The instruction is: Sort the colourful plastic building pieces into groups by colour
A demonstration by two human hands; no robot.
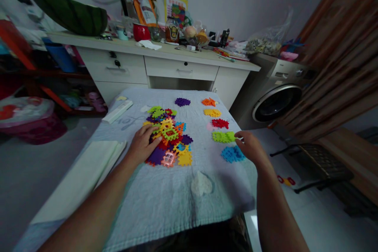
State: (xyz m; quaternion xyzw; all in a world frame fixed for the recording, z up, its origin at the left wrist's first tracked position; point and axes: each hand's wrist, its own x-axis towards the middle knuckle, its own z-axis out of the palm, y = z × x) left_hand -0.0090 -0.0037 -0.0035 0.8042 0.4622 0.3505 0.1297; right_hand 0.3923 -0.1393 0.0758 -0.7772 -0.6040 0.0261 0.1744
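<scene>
A mixed heap of interlocking plastic building pieces [171, 136] in purple, yellow, orange, red, green and blue lies on the cloth-covered table. My left hand [144, 143] rests on the heap's left side, thumb and fingers apart. To the right, sorted by colour, are small piles: purple pieces [182, 102], orange pieces [208, 102], yellow pieces [212, 113], red pieces [220, 123], green pieces [223, 137] and blue pieces [232, 154]. My right hand [246, 143] pinches the right edge of the green pile; its fingers partly hide the piece there.
A white box [118, 112] and folded white cloth [79, 177] lie along the table's left. Behind stands a cluttered white desk [118, 65] with a watermelon piece [71, 13]. A washing machine [271, 90] is at the right, near a low dark stool [319, 159].
</scene>
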